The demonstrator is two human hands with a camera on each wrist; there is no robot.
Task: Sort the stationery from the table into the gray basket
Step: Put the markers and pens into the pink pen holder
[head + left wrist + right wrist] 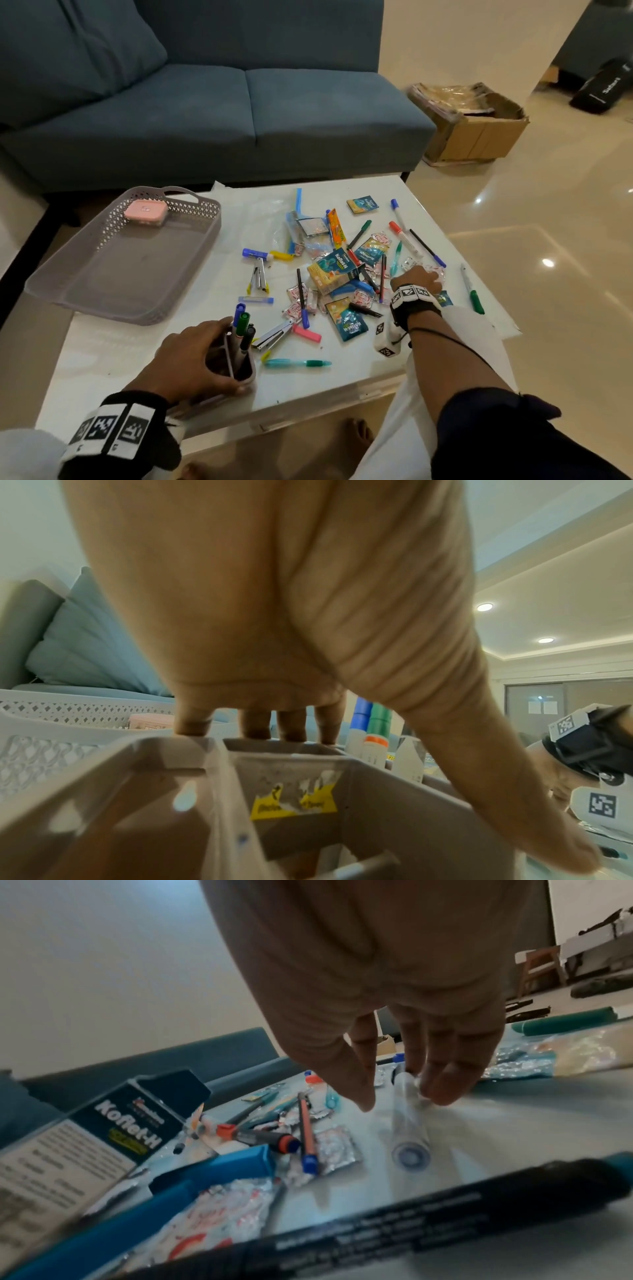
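Observation:
The gray basket (113, 270) sits at the table's left with a pink box (145, 212) in its far corner. My left hand (191, 356) grips a gray pen holder (247, 375) near the front edge; fingers curl over its far rim and the thumb wraps its near side (514, 791). Blue, green and black markers (242, 325) stand in it. My right hand (423, 277) reaches into the scattered pile at the right. Its straight fingers (445, 1085) point down and touch a clear tube with a blue end (409, 1131) lying on the table.
Pens, markers, staplers (260, 275), a Koflet-H box (334, 274) and foil sachets lie strewn over the white table (154, 346). A green marker (474, 296) lies near the right edge. A blue sofa (219, 113) stands behind, a cardboard box (479, 133) on the floor.

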